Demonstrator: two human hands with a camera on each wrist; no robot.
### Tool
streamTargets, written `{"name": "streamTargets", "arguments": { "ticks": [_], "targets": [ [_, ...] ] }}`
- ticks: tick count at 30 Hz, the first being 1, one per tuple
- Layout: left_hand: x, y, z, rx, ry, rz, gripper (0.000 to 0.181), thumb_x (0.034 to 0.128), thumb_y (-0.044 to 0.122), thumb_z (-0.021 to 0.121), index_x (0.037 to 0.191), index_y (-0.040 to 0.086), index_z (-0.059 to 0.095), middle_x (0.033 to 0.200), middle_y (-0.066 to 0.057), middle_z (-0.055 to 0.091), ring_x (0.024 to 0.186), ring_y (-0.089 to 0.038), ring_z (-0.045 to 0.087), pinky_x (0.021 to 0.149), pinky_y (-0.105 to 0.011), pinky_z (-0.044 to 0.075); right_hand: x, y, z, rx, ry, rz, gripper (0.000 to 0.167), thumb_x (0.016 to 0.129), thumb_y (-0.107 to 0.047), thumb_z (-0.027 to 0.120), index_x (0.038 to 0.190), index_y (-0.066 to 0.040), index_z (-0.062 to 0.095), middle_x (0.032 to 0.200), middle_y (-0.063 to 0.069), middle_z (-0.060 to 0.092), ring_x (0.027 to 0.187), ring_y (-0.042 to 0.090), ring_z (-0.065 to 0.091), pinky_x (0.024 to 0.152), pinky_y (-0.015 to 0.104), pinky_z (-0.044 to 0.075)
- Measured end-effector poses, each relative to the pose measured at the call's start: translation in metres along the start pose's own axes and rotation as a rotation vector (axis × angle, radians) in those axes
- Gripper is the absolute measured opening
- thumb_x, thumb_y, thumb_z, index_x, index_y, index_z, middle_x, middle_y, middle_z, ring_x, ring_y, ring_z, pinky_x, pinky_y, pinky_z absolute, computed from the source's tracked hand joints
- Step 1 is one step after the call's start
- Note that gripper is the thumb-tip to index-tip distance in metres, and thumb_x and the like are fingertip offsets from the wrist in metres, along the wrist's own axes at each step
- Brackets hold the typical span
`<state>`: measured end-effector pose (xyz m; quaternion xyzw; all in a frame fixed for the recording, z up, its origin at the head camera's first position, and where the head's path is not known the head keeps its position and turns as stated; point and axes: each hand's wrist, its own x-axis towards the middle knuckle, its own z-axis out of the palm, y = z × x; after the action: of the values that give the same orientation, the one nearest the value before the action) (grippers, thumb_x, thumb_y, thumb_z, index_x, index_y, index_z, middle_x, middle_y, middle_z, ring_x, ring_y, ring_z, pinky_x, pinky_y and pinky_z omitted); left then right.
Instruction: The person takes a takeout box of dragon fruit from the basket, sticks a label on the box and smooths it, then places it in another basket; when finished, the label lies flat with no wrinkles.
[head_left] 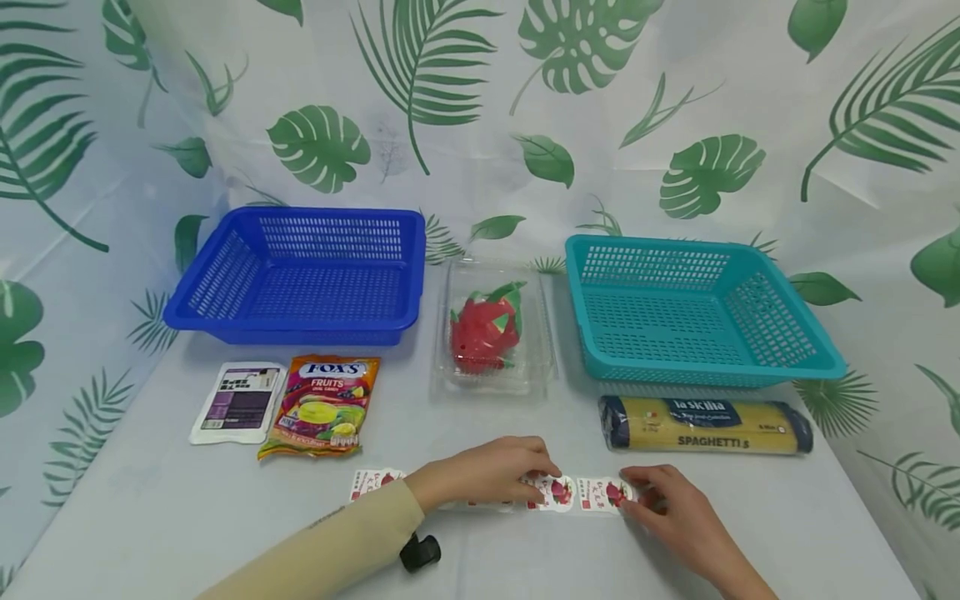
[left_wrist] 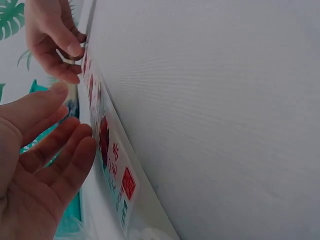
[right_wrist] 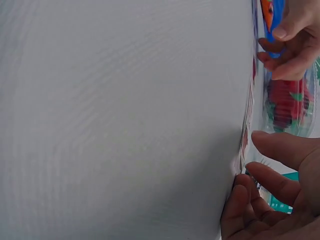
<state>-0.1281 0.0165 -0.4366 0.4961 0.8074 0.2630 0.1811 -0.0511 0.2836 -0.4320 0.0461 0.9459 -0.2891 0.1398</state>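
Observation:
A strip of white stickers with red fruit pictures [head_left: 600,495] lies flat across the table's front. The left hand [head_left: 491,473] reaches over its middle, fingertips on or just above the stickers and hiding part of them. In the left wrist view the left hand [left_wrist: 50,155] has its thumb and bent fingers apart beside the strip [left_wrist: 117,165]. At the strip's right end is the right hand [head_left: 678,517], its thumb and forefinger near opposite edges. The right wrist view shows the right hand [right_wrist: 280,185] with loosely bent fingers, thumb apart; exact contact is unclear.
Behind stand a blue basket [head_left: 330,327], a clear box with red dragon fruit [head_left: 487,329] and a teal basket [head_left: 705,371]. A white packet [head_left: 238,403] and a candy bag [head_left: 322,406] lie left, a spaghetti pack [head_left: 705,423] right.

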Motion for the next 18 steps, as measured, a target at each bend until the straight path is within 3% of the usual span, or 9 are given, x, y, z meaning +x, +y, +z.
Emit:
{"name": "streamTargets", "arguments": {
  "ticks": [6,18],
  "targets": [
    [0.01,0.002,0.003,0.096,-0.038,0.03,0.031,0.0908,0.022,0.072,0.12,0.013,0.07,0.107,0.005,0.06,0.089,0.002,0.05,0.081,-0.006,0.038,0.002,0.0,0.003,-0.046,0.004,-0.018,0.04,0.082,-0.021,0.079,0.117,-0.006,0.067,0.107,0.006,0.056,0.085,0.016,0.052,0.071,0.029,0.05],
    [0.014,-0.003,0.008,0.049,-0.024,0.013,0.028,0.0897,0.018,0.073,0.117,0.013,0.072,0.105,0.006,0.059,0.088,0.001,0.048,0.079,-0.007,0.037,0.003,-0.003,0.005,-0.055,0.016,0.001,0.032,0.081,-0.019,0.081,0.107,-0.006,0.067,0.102,0.006,0.054,0.086,0.017,0.05,0.071,0.029,0.049]
  ]
}}
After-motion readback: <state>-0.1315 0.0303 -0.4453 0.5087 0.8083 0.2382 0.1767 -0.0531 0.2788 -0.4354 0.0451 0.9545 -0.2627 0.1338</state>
